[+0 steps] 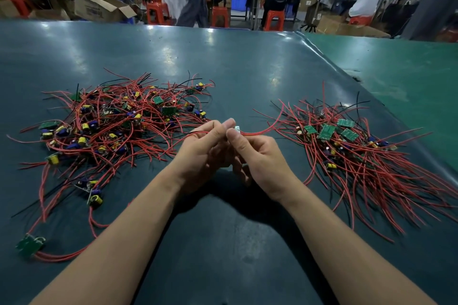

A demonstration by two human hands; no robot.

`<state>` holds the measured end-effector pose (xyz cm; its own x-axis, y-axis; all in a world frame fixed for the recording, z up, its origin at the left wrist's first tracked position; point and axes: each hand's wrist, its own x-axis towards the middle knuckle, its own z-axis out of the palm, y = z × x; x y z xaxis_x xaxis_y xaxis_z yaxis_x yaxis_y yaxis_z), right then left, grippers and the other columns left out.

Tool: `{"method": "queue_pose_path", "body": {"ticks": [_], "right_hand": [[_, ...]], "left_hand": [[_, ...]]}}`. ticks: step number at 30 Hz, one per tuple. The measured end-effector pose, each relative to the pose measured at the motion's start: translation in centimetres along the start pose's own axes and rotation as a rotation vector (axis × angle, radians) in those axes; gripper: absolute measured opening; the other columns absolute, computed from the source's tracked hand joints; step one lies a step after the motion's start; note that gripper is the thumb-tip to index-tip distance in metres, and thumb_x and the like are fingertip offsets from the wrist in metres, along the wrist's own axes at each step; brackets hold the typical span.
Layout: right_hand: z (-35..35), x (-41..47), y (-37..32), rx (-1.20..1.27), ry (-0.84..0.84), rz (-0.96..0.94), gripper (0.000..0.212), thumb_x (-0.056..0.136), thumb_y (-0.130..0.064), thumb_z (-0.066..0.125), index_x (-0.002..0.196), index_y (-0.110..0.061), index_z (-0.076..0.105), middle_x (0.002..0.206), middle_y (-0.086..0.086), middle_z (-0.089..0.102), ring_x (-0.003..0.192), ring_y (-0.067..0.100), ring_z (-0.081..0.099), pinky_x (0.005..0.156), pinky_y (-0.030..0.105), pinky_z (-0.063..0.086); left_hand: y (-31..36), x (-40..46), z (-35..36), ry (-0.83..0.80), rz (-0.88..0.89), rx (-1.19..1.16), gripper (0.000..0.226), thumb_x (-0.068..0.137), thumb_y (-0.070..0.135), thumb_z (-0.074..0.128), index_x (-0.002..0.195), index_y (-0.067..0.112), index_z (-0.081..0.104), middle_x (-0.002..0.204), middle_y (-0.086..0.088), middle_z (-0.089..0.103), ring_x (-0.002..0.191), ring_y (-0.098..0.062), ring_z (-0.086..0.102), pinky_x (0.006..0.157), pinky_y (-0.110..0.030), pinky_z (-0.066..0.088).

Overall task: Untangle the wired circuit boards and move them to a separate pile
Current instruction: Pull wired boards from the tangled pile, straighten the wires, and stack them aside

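Both hands mid-tabletop. Right hand (pixel 257 158) pinches small circuit board (pixel 237 129); left hand (pixel 205 148) pinches its red wire (pixel 198 133). Tangled pile (pixel 119 126) toward left edge, sorted pile (pixel 352 146) toward right edge.

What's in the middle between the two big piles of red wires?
In the head view, both hands, left hand and right hand, holding a small board with red wires, between the left pile and right pile.

Tangled pile (pixel 119 126) left — sorted pile (pixel 359 151) right.
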<state>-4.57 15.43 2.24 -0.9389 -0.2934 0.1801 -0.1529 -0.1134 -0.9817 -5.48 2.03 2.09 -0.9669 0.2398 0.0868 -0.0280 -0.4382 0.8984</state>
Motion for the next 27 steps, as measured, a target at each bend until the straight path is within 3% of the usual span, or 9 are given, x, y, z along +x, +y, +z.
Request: {"method": "queue_pose_path", "body": {"ticks": [4,6,8,11,14,18,20,23,27], "right_hand": [[0.2,0.4,0.2,0.089,0.066,-0.058,0.025,0.094,-0.024,0.059,0.071,-0.013,0.058,0.057,0.013,0.047,0.043,0.020,0.039,0.037,0.021,0.028],[0.0,0.6,0.6,0.086,0.155,-0.107,0.032,0.096,-0.018,0.062,0.065,-0.017,0.052,0.050,0.002,0.047,0.037,0.013,0.038,0.036,0.018,0.028],[-0.3,0.9,0.8,-0.014,0.317,-0.166,0.036,0.088,-0.028,0.065,0.061,-0.013,0.048,0.051,0.004,0.045,0.041,0.015,0.037,0.042,0.022,0.030],[-0.6,1.3,0.5,-0.050,0.578,-0.227,0.040,0.082,-0.036,0.063,0.060,-0.010,0.044,0.057,0.011,0.040,0.053,0.021,0.034,0.050,0.034,0.028],[-2.0,1.6,-0.2,0.132,0.838,-0.287,0.033,0.092,-0.035,0.059,0.071,-0.014,0.045,0.050,0.002,0.045,0.041,0.018,0.037,0.042,0.026,0.030],[-3.9,2.0,-0.1,0.434,0.993,-0.086,0.035,0.098,-0.045,0.052,0.086,-0.013,0.047,0.056,0.002,0.058,0.032,0.011,0.043,0.034,0.018,0.035],[-3.9,2.1,0.2,0.457,0.942,0.031,0.039,0.097,-0.049,0.052,0.084,-0.012,0.053,0.051,0.001,0.060,0.033,0.010,0.044,0.034,0.017,0.035],[-3.5,2.3,0.5,0.397,0.845,0.037,0.045,0.097,-0.053,0.051,0.080,-0.011,0.057,0.046,-0.001,0.055,0.031,0.011,0.041,0.034,0.018,0.031],[-3.5,2.4,0.7,0.366,0.814,0.010,0.045,0.099,-0.049,0.048,0.079,-0.010,0.057,0.045,0.000,0.053,0.030,0.012,0.039,0.035,0.016,0.029]], "left_hand": [[0.3,-0.1,0.2,0.063,-0.027,0.083,0.057,0.079,0.052,0.059,0.073,-0.003,0.048,0.062,-0.024,0.034,0.069,-0.029,0.031,0.066,-0.040,0.031],[0.4,0.1,0.6,0.200,0.023,0.117,0.055,0.082,0.055,0.055,0.056,0.007,0.049,0.053,-0.013,0.029,0.056,-0.022,0.028,0.059,-0.032,0.032],[0.4,0.5,0.6,0.357,0.116,0.091,0.055,0.094,0.046,0.050,0.048,0.017,0.055,0.046,-0.001,0.031,0.045,-0.014,0.027,0.052,-0.028,0.027],[0.7,0.9,-0.2,0.533,0.214,-0.015,0.057,0.103,0.041,0.041,0.056,0.013,0.059,0.042,0.001,0.033,0.040,-0.012,0.024,0.047,-0.023,0.023],[0.9,1.2,-1.6,0.686,0.290,-0.006,0.058,0.105,0.040,0.034,0.065,0.004,0.056,0.043,0.001,0.037,0.037,-0.012,0.029,0.042,-0.021,0.025],[0.1,1.1,-2.4,0.783,0.349,0.542,0.042,0.102,0.034,0.047,0.070,0.011,0.060,0.053,0.003,0.050,0.047,-0.013,0.043,0.048,-0.028,0.038],[-0.7,0.9,-2.2,0.765,0.405,0.893,0.028,0.097,0.030,0.056,0.076,0.013,0.062,0.064,0.001,0.059,0.062,-0.019,0.053,0.065,-0.036,0.047],[-1.1,0.5,-2.0,0.745,0.547,1.293,0.008,0.089,0.020,0.063,0.088,0.012,0.064,0.087,-0.006,0.064,0.086,-0.029,0.055,0.084,-0.041,0.043],[0.1,0.0,-3.5,0.974,0.350,1.623,0.028,0.084,0.017,0.060,0.112,0.015,0.061,0.113,-0.012,0.057,0.110,-0.035,0.043,0.091,-0.045,0.033]]}}
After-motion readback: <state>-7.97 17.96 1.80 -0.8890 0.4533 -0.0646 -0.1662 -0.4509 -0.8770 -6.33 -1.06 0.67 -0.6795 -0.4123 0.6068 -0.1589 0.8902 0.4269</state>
